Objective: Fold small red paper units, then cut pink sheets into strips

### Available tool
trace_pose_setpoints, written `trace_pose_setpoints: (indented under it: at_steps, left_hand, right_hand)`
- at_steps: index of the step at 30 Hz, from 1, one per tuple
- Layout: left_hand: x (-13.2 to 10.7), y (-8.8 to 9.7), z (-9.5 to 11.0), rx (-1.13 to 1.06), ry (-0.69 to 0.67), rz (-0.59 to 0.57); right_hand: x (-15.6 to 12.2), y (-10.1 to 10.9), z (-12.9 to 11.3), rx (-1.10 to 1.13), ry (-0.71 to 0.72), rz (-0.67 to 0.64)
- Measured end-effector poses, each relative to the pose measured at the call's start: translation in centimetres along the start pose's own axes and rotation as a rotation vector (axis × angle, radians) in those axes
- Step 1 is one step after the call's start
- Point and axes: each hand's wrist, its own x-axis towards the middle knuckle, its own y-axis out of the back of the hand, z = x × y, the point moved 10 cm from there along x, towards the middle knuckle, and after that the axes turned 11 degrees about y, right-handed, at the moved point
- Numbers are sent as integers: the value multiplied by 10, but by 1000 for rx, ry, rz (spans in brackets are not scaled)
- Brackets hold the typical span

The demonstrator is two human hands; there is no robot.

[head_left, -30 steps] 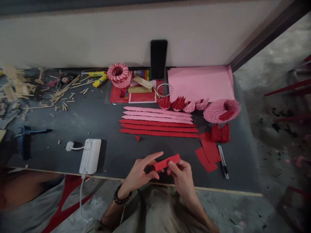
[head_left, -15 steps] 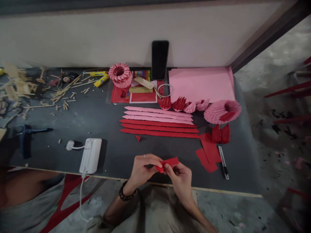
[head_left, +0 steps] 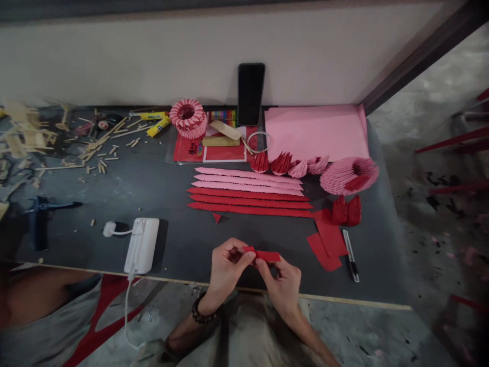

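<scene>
Between my two hands is a small folded strip of red paper (head_left: 268,256), held above the table's front edge. My left hand (head_left: 229,265) pinches its left end between thumb and fingers. The thumb and fingers of my right hand (head_left: 283,283) grip it from below and to the right. Just beyond lies a small red paper triangle (head_left: 216,218). Behind that stretch rows of interlocked red pieces (head_left: 250,209) and pink pieces (head_left: 248,179). Loose red paper sheets (head_left: 328,239) lie to the right, beside a utility knife (head_left: 351,256).
A white power bank (head_left: 142,245) with a cable sits at left. A phone (head_left: 251,94) leans on the back wall. Folded-paper rings (head_left: 188,118), a pink paper cone (head_left: 349,176), pink sheets (head_left: 317,132) and wooden sticks (head_left: 101,142) line the back. A person's leg (head_left: 42,300) shows lower left.
My left hand has turned, its thumb now on top of the paper. The red strip has tilted and appears narrower and more level. Things on the table have stayed put.
</scene>
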Motion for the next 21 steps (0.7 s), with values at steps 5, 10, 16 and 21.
trace_pose_setpoints:
  at_steps: [5,10,16,21]
  left_hand:
    - [-1,-5,3,-18,13,-47]
    - [-2,-6,9,9,-16,-55]
    - [-2,-10,3,-86,-37,-25]
    - [1,-20,-12,-151,63,-109]
  right_hand:
    - [2,-5,1,68,-43,-53]
    - [-3,-12,16,161,-191,-39]
    - [-11,-14,29,228,-313,81]
    - [-8,-14,27,211,-264,15]
